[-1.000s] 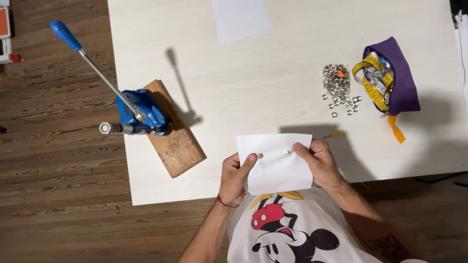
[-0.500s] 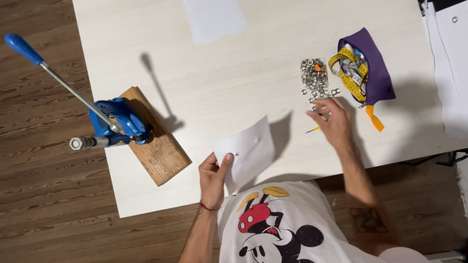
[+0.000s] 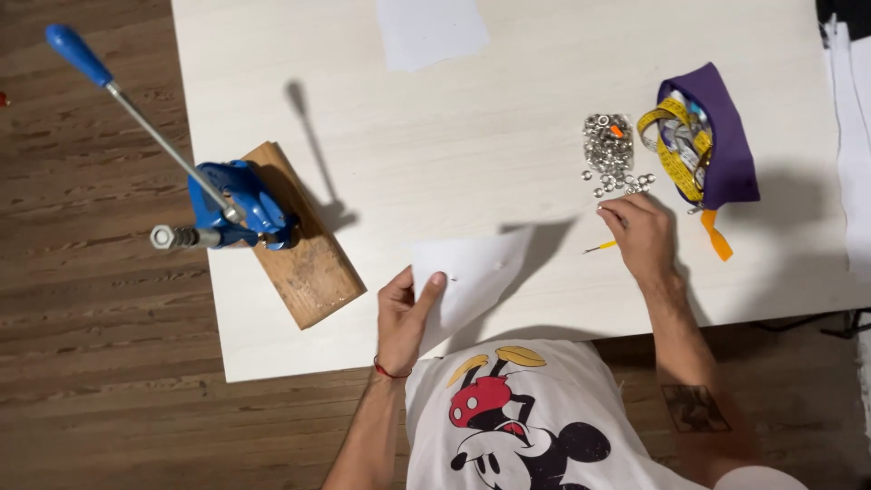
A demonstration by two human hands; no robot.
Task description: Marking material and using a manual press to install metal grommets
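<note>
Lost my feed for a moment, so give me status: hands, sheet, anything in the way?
Left hand pinching white sheet at table edge. Right hand fingertips at the silver eyelets. Purple pouch beside them; nothing blocking.

Left hand [image 3: 404,313] fingers pinched shut; right hand [image 3: 635,231] outstretched, fingers curled.

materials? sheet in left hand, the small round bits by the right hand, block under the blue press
Sheet: thin white paper or light fabric, matte; it bends in the left hand.
Round bits: likely metal, silvery and glinting, by the right hand.
Block: bare wood, brown with visible grain, under the press.
</note>
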